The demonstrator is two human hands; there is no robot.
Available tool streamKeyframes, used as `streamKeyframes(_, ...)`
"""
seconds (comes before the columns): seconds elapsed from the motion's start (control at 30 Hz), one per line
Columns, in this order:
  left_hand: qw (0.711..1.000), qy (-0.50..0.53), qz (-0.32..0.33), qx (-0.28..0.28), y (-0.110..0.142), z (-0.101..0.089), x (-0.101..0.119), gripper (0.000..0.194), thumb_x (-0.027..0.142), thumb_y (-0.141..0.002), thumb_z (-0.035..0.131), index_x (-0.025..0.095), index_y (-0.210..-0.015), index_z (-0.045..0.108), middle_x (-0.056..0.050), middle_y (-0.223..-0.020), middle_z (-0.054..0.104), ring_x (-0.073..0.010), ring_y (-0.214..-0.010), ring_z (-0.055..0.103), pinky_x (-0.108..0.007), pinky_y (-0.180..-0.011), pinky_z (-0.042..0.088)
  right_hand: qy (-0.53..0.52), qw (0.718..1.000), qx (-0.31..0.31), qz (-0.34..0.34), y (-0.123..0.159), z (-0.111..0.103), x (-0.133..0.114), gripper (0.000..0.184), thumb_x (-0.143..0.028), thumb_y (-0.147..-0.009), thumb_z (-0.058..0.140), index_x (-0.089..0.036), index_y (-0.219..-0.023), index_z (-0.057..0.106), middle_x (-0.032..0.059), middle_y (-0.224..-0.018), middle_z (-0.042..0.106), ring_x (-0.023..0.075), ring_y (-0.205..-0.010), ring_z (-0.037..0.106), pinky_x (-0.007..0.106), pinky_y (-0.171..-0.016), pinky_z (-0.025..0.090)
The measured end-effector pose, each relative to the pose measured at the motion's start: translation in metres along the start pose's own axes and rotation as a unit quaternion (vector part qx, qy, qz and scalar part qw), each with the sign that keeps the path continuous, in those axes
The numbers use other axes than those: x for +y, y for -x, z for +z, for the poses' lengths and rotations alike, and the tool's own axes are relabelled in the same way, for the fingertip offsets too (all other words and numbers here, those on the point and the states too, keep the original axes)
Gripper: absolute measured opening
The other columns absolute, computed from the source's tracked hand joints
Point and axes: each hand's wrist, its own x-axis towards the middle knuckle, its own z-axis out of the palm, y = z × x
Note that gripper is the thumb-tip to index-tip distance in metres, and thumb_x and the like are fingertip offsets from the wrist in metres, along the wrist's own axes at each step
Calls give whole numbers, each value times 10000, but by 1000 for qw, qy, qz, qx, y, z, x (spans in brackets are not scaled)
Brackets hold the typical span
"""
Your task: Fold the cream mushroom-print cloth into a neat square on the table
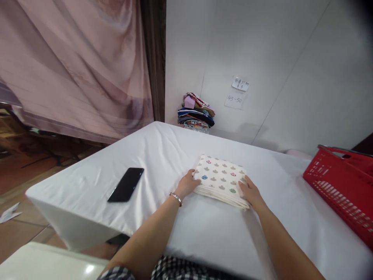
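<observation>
A folded cream cloth (218, 177) with small grey, red, blue and green printed motifs lies on the white-covered table (157, 155). Its layered edges face me. My left hand (189, 183) grips the left side, thumb on top and the other fingers hidden at the edge. On the opposite side, my right hand (251, 192) holds the right edge in the same way, thumb over the print. The cloth looks flat and neatly stacked in layers between both hands.
A black phone (126, 184) lies on the table at the left. To the right stands a red plastic basket (344, 182). A pile of folded clothes (196, 112) sits beyond the far edge by the wall. Pink curtain (87, 66) hangs at left; paper notes (234, 100) are on the wall.
</observation>
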Motion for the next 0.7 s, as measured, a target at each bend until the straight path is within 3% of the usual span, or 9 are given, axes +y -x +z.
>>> streamKeyframes(0.13,1000,-6,-2,9,0,1,0,584,373,-741,577,254,-1289,414,-43,-1016,654,-215,-917,605,-267,-728,425,-180,978,-11,102,17,-12,11,899,-471,-621,742,-250,-1399,348,65,-1459,356,245,-1240,460,295,-934,467)
streamKeyframes(0.23,1000,1,-3,13,0,0,1,566,387,-753,564,246,-1284,426,-40,-1000,652,-207,-897,609,-264,-720,427,-215,968,-23,125,30,-18,9,964,-455,-609,767,-250,-1424,293,83,-1457,358,258,-1194,506,289,-811,530)
streamKeyframes(0.4,996,86,-16,3,-1,-3,1,549,452,-777,570,214,-1258,455,-52,-1029,660,-180,-879,622,-243,-733,442,-243,954,-74,160,39,-23,3,1017,-447,-622,773,-269,-1449,208,100,-1319,530,258,-1004,625,318,-703,547)
streamKeyframes(0.53,987,151,-47,-1,-1,-7,2,594,568,-807,503,182,-1256,455,-87,-1077,650,-179,-891,631,-230,-717,457,-284,939,-105,162,36,-23,10,1014,-430,-631,773,-285,-1448,190,91,-1289,558,245,-950,645,307,-662,537)
streamKeyframes(0.7,990,118,-77,6,-8,-8,5,642,633,-801,456,188,-1264,453,-106,-1123,641,-210,-937,628,-260,-743,463,-293,937,-118,152,32,-24,16,984,-417,-626,775,-319,-1433,221,68,-1260,583,245,-909,656,315,-653,534)
